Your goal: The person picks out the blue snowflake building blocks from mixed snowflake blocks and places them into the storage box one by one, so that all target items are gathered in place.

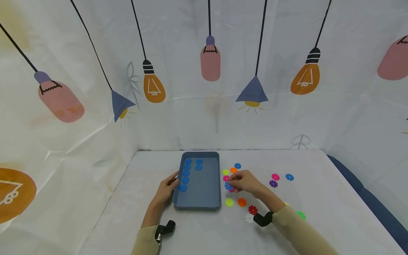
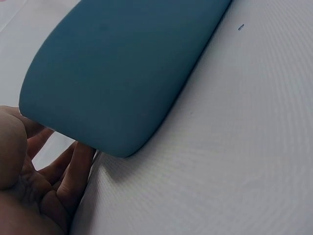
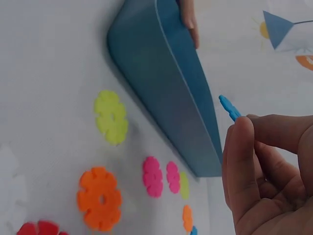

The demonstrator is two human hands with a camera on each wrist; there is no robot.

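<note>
My left hand (image 1: 168, 187) grips the left wall of a blue-grey rectangular tray (image 1: 203, 198), thumb at the rim and fingers against the outside. In the left wrist view, the tray's outer side (image 2: 112, 88) fills much of the picture. Inside the tray, blue flower-shaped plastic discs (image 1: 185, 180) form a column along the left, with two more beside its top. My right hand (image 1: 247, 181) is just right of the tray, pinching a blue flower-shaped disc (image 3: 229, 107) between thumb and index finger, level with the tray's rim in the right wrist view.
Loose discs lie right of the tray: pink (image 3: 152, 176), yellow-green (image 1: 229, 202), orange (image 1: 242, 202), red (image 1: 253, 210) and white (image 1: 249, 218). Farther right are a purple disc (image 1: 273, 183), another blue disc (image 1: 289, 177) and a green disc (image 1: 301, 215). A patterned cloth wall (image 1: 191, 120) stands behind the table.
</note>
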